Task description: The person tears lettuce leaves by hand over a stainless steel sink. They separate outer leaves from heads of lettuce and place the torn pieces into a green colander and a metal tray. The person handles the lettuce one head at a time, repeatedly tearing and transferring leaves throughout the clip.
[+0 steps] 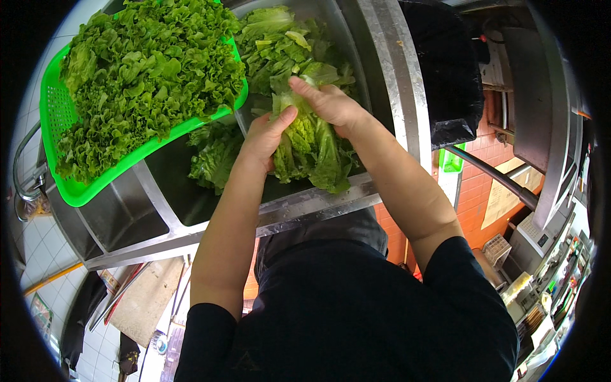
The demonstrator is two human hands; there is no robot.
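Note:
My left hand [267, 136] and my right hand [334, 105] grip a head of green lettuce [310, 143] from both sides, thumbs on top. Its leafy end points towards me, over the front of the stainless steel sink [329, 191]. Just beyond my hands, a tub [346, 33] set in the sink holds more loose lettuce [277, 57]. Another clump of lettuce [215, 157] sits in the sink to the left of my left hand. A bright green perforated plastic basket [157, 145], heaped with curly leaf lettuce [152, 76], rests across the sink's left side.
A curved metal tap [21, 157] stands at the far left, by more sink basins [124, 215]. Right of the sink hangs a black plastic bag [448, 71]. Red tiles [477, 176] cover the floor; a dark pole [496, 176] slants across at right.

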